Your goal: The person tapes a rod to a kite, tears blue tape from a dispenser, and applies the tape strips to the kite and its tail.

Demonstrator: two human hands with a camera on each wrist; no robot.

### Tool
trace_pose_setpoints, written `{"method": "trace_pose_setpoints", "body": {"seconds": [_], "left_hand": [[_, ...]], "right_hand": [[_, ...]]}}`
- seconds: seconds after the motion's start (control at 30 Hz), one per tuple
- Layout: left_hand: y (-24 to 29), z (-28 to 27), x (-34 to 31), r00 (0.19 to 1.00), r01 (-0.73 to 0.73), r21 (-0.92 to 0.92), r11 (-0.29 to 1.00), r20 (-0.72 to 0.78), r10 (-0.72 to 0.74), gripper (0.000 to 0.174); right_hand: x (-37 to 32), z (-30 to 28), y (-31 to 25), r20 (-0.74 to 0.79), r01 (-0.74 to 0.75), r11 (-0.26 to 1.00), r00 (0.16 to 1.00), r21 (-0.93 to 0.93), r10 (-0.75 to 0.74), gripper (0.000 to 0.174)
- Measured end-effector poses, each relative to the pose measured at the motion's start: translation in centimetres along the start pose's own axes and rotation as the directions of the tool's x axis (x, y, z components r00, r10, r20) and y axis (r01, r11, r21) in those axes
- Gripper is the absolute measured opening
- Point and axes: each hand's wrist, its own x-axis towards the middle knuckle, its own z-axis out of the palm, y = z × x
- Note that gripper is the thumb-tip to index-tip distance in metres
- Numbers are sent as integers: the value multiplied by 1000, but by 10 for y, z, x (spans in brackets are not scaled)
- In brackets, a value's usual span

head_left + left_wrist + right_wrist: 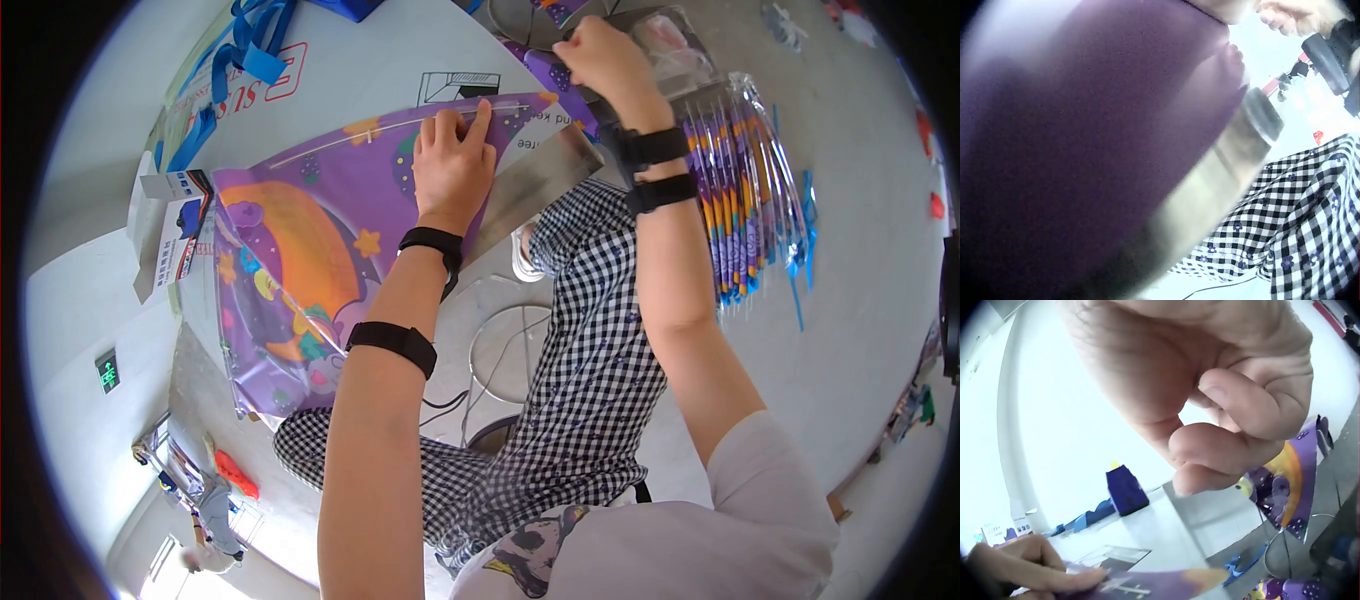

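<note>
A purple printed plastic sheet with a yellow moon and stars lies over the white board. My left hand rests on its upper part, index finger stretched to the edge beside a thin white strip. The purple film fills much of the left wrist view. My right hand is raised to the right of the sheet, apart from it. In the right wrist view that hand has curled fingers, and no object shows between them; the left hand is below on the film.
A stack of folded purple packets in clear film lies right of the right forearm. Blue ribbon is at the upper left, above a small open box. Checkered trousers and a wire stool are below. Another person is at the lower left.
</note>
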Motion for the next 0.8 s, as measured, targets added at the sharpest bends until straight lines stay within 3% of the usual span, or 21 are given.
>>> {"method": "trace_pose_setpoints", "body": {"seconds": [0.13,0.23,0.33,0.47,0.57,0.67,0.8], "left_hand": [[2,-5,1,997,-25,53,998,70,21,54],[6,-7,5,985,-119,187,975,146,92,59],[14,-15,11,950,-221,309,925,283,132,60],[12,-16,15,914,-332,341,880,348,210,70],[17,-22,18,911,-373,117,920,232,340,65],[26,-12,8,927,-141,-50,989,343,149,56],[27,-21,10,909,-89,-185,979,386,156,52]], "right_hand": [[-5,-8,34,-75,51,996,996,77,-45,33],[-15,-5,42,-14,-73,980,997,185,77,31],[-16,2,28,-139,-21,995,990,95,34,30],[-20,8,13,-112,-31,995,993,95,41,29],[-10,12,17,-111,-37,984,992,171,57,27],[-6,13,25,-160,-62,975,982,216,97,26],[0,12,25,-168,-22,946,982,323,81,24]]}}
